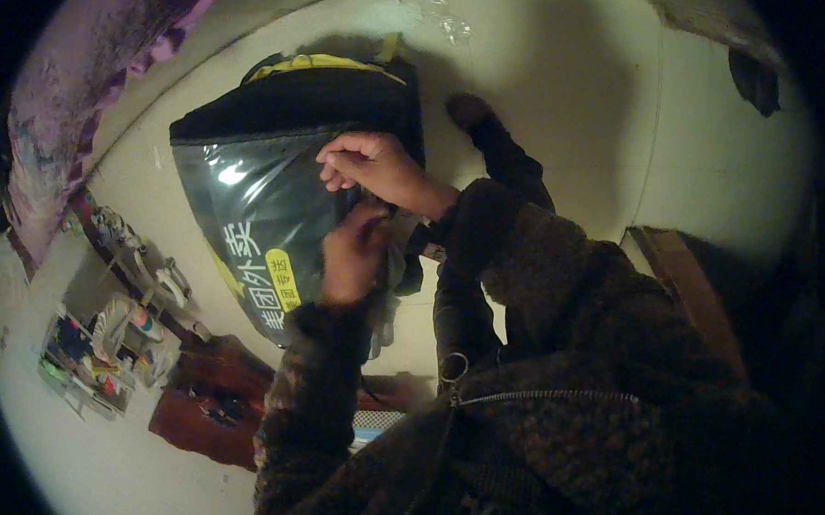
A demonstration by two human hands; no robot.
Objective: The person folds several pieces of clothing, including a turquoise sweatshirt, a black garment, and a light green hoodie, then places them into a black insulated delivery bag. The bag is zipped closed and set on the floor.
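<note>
A large black insulated delivery bag (244,189) rests on the floor before me. Its side has a glossy clear cover with printed writing, and yellow trim (321,61) runs along its far end. My right hand (374,159) is over the bag's near side, fingers curled and thumb close to them. Just below it is my left hand (353,253), blurred, with bent fingers near the bag's edge. Whether either hand grips anything is not clear. Some crumpled, see-through plastic (384,328) hangs beside my left wrist, partly hidden by the sleeve.
My shoe (469,110) is on the pale tiled floor (573,147), right of the bag. Left are a small rack of mixed items (106,360) and dark red furniture (215,397). Purple cloth (94,85) hangs at upper left. A brown panel (690,287) stands at right.
</note>
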